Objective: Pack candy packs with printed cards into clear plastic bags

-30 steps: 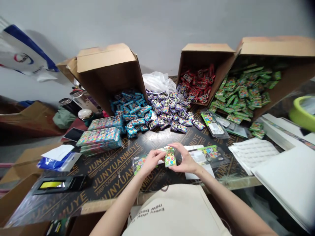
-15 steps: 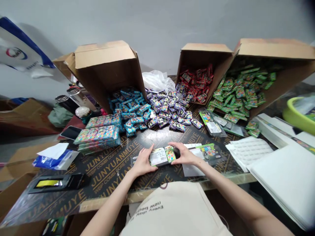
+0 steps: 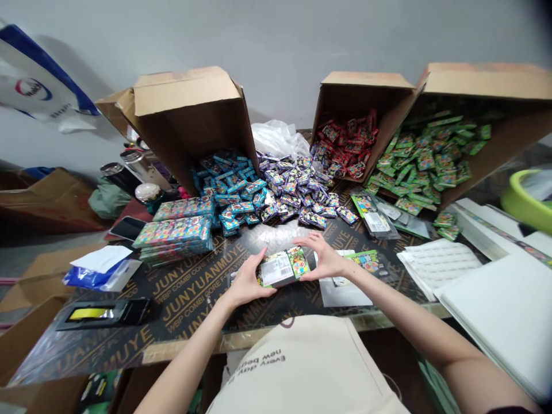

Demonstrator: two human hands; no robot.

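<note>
Between my two hands is a small flat pack (image 3: 282, 267) with a white label and a colourful printed end, seemingly a wrapped bundle of little boxes. My left hand (image 3: 249, 283) grips its left end, thumb above and fingers along the near side. At the right end, my right hand (image 3: 322, 259) pinches it between thumb and fingers. Under and behind the pack lies clear plastic film (image 3: 276, 238). Right of my right hand, a green-edged printed pouch (image 3: 366, 260) and a white sheet (image 3: 345, 293) rest on the dark printed board (image 3: 185, 299).
Open cartons hold blue packets (image 3: 233, 184), red packets (image 3: 349, 144) and green packets (image 3: 425, 164). Purple packets (image 3: 297, 184) are heaped between them. Stacked wrapped packs (image 3: 176, 233), a phone (image 3: 127, 228) and a black tape dispenser (image 3: 103, 314) stand left. White sheets (image 3: 495, 310) lie right.
Both hands have raised and tilted the pack slightly, so more of its dark near side shows. My grip stays at both ends. The whole view has shifted a little.
</note>
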